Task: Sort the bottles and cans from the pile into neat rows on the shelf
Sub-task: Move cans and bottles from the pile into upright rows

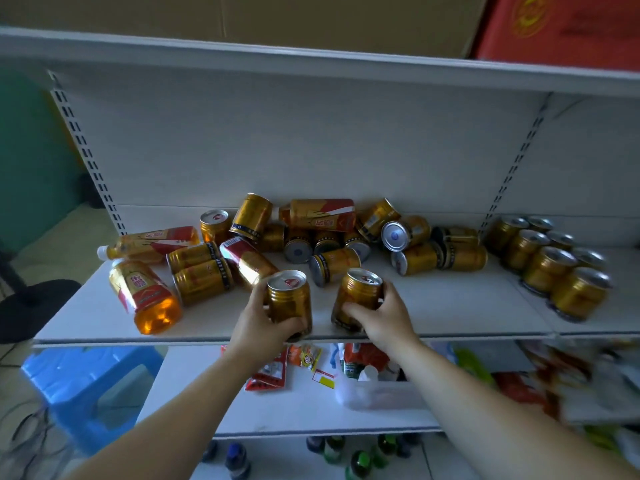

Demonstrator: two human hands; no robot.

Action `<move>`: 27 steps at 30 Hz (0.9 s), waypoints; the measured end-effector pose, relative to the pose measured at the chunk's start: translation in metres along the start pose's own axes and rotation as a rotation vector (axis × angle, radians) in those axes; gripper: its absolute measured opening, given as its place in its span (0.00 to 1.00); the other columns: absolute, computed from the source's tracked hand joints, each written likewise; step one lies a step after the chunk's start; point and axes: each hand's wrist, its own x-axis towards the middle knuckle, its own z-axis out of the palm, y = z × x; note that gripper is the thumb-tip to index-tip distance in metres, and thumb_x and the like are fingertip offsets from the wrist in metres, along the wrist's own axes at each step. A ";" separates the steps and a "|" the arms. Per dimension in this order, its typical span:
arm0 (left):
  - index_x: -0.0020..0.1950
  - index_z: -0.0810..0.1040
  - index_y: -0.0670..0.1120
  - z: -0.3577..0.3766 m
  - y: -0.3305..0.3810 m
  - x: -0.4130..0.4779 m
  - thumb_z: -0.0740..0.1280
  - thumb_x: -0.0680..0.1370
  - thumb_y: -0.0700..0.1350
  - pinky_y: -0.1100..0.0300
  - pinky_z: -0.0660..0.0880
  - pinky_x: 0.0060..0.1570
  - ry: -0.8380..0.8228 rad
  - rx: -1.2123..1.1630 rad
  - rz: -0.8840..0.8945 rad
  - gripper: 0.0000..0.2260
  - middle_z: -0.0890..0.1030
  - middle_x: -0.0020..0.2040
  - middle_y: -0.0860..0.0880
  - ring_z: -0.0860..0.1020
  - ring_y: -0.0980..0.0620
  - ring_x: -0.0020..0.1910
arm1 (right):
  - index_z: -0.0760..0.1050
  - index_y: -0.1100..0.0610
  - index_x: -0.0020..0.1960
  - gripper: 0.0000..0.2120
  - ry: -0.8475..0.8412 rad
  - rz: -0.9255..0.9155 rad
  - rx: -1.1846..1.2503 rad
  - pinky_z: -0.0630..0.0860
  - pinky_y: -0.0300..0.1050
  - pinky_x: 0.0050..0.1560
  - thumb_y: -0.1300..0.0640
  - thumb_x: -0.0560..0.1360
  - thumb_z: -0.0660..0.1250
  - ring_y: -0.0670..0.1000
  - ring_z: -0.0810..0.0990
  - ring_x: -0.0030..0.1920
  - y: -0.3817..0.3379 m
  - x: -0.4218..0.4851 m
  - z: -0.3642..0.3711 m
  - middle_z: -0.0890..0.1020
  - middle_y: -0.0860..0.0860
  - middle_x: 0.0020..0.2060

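A pile of gold cans (332, 237) and several amber bottles with red and gold labels lies tumbled on the white shelf (450, 306). One bottle (145, 296) lies at the front left. My left hand (263, 323) grips an upright gold can (289, 299) near the shelf's front edge. Beside it, my right hand (381, 317) holds a second gold can (360, 292), tilted slightly left. At the far right, several gold cans (550, 265) stand upright in two neat rows.
The shelf below (277, 410) carries snack packets and a plastic bag. Dark and green bottles stand lower down. A blue plastic stool (83, 386) is on the floor at left. Cardboard and red boxes rest on the top shelf.
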 end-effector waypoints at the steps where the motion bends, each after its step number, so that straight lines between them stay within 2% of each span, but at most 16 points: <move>1: 0.63 0.63 0.62 0.009 0.007 -0.001 0.77 0.67 0.39 0.59 0.77 0.44 -0.045 -0.032 0.007 0.34 0.77 0.53 0.54 0.77 0.55 0.50 | 0.72 0.47 0.55 0.21 0.029 0.005 0.030 0.73 0.42 0.49 0.56 0.67 0.76 0.46 0.79 0.49 -0.001 -0.005 -0.009 0.80 0.45 0.48; 4: 0.59 0.63 0.61 0.040 0.026 -0.005 0.77 0.67 0.38 0.53 0.79 0.50 -0.151 -0.069 0.042 0.32 0.76 0.50 0.57 0.77 0.58 0.48 | 0.72 0.46 0.48 0.16 0.112 0.038 0.111 0.75 0.45 0.51 0.58 0.68 0.76 0.46 0.79 0.48 0.001 -0.020 -0.041 0.79 0.45 0.46; 7: 0.64 0.65 0.59 0.077 0.041 -0.013 0.78 0.65 0.41 0.52 0.78 0.51 -0.239 -0.067 0.064 0.34 0.77 0.50 0.56 0.79 0.56 0.48 | 0.72 0.45 0.49 0.18 0.206 0.057 0.173 0.77 0.49 0.52 0.60 0.67 0.76 0.49 0.79 0.49 0.005 -0.035 -0.081 0.79 0.47 0.48; 11: 0.54 0.65 0.67 0.137 0.066 -0.025 0.79 0.64 0.44 0.48 0.77 0.54 -0.330 -0.062 0.118 0.31 0.76 0.51 0.57 0.78 0.55 0.50 | 0.71 0.47 0.53 0.21 0.298 0.031 0.195 0.75 0.41 0.42 0.63 0.68 0.76 0.47 0.79 0.47 0.009 -0.057 -0.148 0.78 0.47 0.48; 14: 0.60 0.63 0.61 0.189 0.088 -0.037 0.77 0.67 0.42 0.52 0.77 0.52 -0.396 -0.052 0.155 0.32 0.75 0.50 0.58 0.76 0.57 0.50 | 0.71 0.50 0.57 0.23 0.369 0.034 0.189 0.75 0.40 0.42 0.62 0.68 0.76 0.47 0.79 0.48 0.022 -0.072 -0.205 0.79 0.49 0.50; 16: 0.64 0.64 0.58 0.229 0.102 -0.047 0.77 0.67 0.42 0.58 0.76 0.48 -0.435 -0.047 0.176 0.33 0.75 0.50 0.58 0.76 0.58 0.49 | 0.71 0.50 0.60 0.25 0.397 0.042 0.184 0.75 0.40 0.42 0.61 0.68 0.76 0.47 0.80 0.49 0.034 -0.083 -0.246 0.79 0.49 0.50; 19: 0.68 0.64 0.55 0.294 0.122 -0.067 0.77 0.67 0.40 0.66 0.74 0.40 -0.462 -0.074 0.149 0.35 0.74 0.51 0.56 0.75 0.59 0.47 | 0.71 0.45 0.54 0.22 0.446 0.067 0.167 0.76 0.43 0.46 0.59 0.67 0.76 0.48 0.79 0.50 0.054 -0.097 -0.312 0.79 0.47 0.50; 21: 0.68 0.64 0.54 0.335 0.133 -0.082 0.77 0.67 0.39 0.65 0.75 0.40 -0.476 -0.091 0.140 0.35 0.75 0.51 0.55 0.76 0.58 0.47 | 0.70 0.44 0.52 0.21 0.471 0.080 0.150 0.76 0.47 0.52 0.58 0.66 0.76 0.48 0.79 0.50 0.067 -0.102 -0.353 0.79 0.47 0.50; 23: 0.69 0.63 0.55 0.371 0.140 -0.093 0.77 0.67 0.40 0.59 0.77 0.46 -0.501 -0.084 0.136 0.36 0.75 0.53 0.54 0.76 0.56 0.49 | 0.70 0.44 0.56 0.24 0.479 0.092 0.118 0.77 0.50 0.55 0.57 0.66 0.76 0.49 0.79 0.51 0.079 -0.105 -0.389 0.79 0.47 0.52; 25: 0.68 0.63 0.55 0.401 0.145 -0.103 0.76 0.68 0.39 0.56 0.76 0.50 -0.513 -0.085 0.143 0.35 0.75 0.52 0.56 0.76 0.57 0.50 | 0.69 0.47 0.61 0.27 0.490 0.098 0.110 0.77 0.49 0.54 0.57 0.66 0.76 0.49 0.78 0.52 0.089 -0.105 -0.418 0.79 0.49 0.53; 27: 0.69 0.64 0.55 0.422 0.152 -0.110 0.76 0.68 0.39 0.58 0.75 0.50 -0.507 -0.072 0.150 0.35 0.74 0.51 0.59 0.75 0.60 0.50 | 0.69 0.48 0.63 0.29 0.496 0.103 0.125 0.75 0.46 0.51 0.57 0.66 0.76 0.48 0.78 0.52 0.093 -0.102 -0.440 0.78 0.48 0.53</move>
